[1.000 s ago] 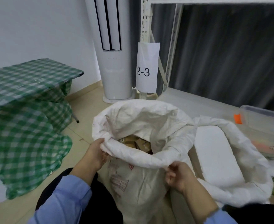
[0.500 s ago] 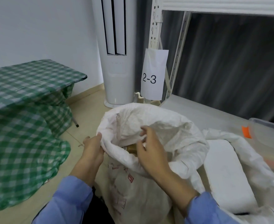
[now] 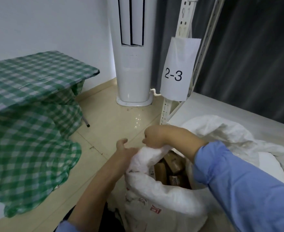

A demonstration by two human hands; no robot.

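A firm grip by the right hand (image 3: 156,138) closed over the rolled far rim of a white woven sack (image 3: 164,198), fingers curled round the cloth. The left hand (image 3: 127,150) lay against the same rim just beside it with the thumb raised, though its own grip could not be told, the fingers being hidden behind the cloth. The sack stood upright close in front of the person, its mouth open on brown cardboard boxes (image 3: 173,164), between a green-checked table (image 3: 37,77) and a low white shelf (image 3: 210,106).
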